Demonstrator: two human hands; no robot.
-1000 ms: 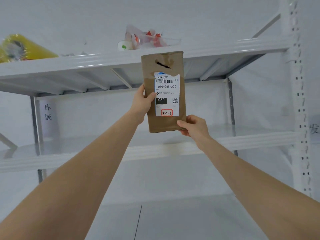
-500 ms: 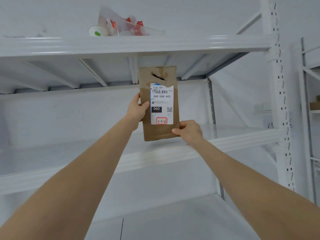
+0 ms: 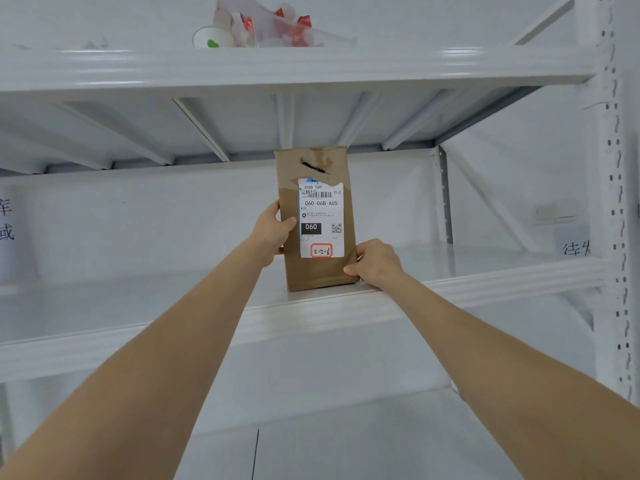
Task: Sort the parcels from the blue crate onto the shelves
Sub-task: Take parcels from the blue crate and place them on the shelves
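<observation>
At the centre of the frame the left hand (image 3: pixel 273 233) grips the left edge of the brown parcel (image 3: pixel 322 271), thumb across its front beside the white label (image 3: pixel 321 216). The right hand (image 3: pixel 376 263) holds its lower right corner with curled fingers. The parcel stands upright, its bottom edge resting near the front of the middle shelf (image 3: pixel 311 315); on the upper shelf (image 3: pixel 311 67), at the top of the frame, lie a clear bag (image 3: pixel 273 24) and a white cup (image 3: pixel 212 38).

- Bright, even white light around me.
- Glare streaks the upper shelf (image 3: pixel 311 64); its underside is shaded.
- Far right, the upright (image 3: pixel 614 202) leans from lens distortion.
</observation>
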